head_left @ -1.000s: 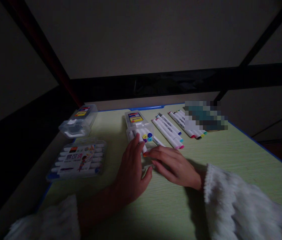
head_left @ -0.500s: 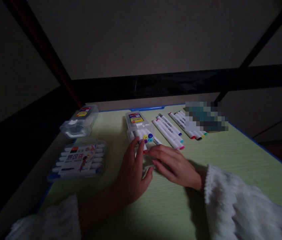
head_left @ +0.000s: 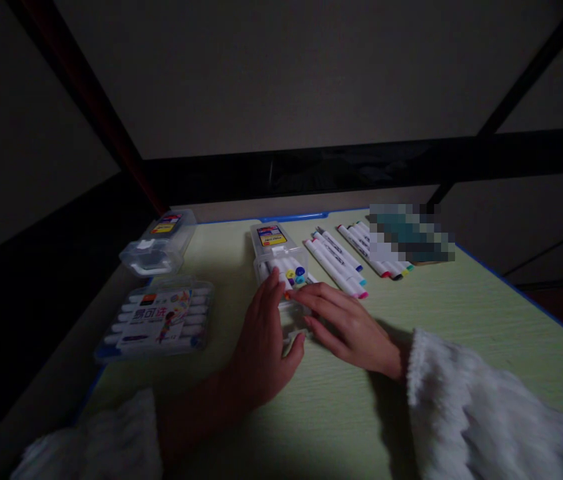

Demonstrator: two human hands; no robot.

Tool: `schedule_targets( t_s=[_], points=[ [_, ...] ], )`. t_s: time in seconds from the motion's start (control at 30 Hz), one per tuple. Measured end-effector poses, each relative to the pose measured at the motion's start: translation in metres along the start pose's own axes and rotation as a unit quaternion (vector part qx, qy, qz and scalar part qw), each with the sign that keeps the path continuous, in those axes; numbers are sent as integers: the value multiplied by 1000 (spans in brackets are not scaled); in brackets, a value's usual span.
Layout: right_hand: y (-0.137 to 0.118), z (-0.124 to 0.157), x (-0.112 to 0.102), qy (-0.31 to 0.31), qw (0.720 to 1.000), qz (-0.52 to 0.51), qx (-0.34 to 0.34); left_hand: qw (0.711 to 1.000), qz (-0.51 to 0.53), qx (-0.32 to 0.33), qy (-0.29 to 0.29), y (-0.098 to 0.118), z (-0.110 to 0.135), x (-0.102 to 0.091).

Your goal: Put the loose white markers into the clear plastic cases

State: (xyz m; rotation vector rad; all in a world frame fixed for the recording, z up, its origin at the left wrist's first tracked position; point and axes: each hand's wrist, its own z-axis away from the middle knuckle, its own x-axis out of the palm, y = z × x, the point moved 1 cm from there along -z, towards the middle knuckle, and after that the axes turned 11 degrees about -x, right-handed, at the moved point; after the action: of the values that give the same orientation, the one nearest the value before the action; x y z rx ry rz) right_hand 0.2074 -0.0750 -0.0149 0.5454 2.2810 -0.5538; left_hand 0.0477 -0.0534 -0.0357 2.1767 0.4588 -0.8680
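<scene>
A clear plastic marker case (head_left: 270, 248) lies open at the middle of the table, its mouth facing me. Inside are several white markers with coloured ends, among them yellow, blue and light blue. One orange-ended marker (head_left: 288, 293) sits at the mouth of the case. My left hand (head_left: 261, 347) is beside the mouth, fingers stretched along the marker and thumb apart. From the right, my right hand (head_left: 348, 327) reaches in with its fingertips at the orange end and its thumb apart from them. Both hands partly cover the case's lowered clear lid (head_left: 295, 333).
On the left stand a clear empty-looking case (head_left: 161, 243) and a closed case of white markers (head_left: 161, 320). Several loose white markers (head_left: 336, 263) lie right of the middle case, with another group (head_left: 368, 250) beyond. A pixelated block (head_left: 411, 233) hides something at the far right.
The orange-ended marker sits slightly farther into the case. My left fingers have closed up together a little and shifted left; my right hand has barely moved.
</scene>
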Motion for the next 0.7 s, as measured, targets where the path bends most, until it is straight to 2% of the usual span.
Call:
schedule_targets(
  t_s=[0.27,0.7],
  points=[
    [1,1,1,-12,1000,10,15,1000,-6,8,2,-1,1,0],
    [3,3,4,-25,998,-6,51,999,-42,-21,-10,3,0,-3]
  ],
)
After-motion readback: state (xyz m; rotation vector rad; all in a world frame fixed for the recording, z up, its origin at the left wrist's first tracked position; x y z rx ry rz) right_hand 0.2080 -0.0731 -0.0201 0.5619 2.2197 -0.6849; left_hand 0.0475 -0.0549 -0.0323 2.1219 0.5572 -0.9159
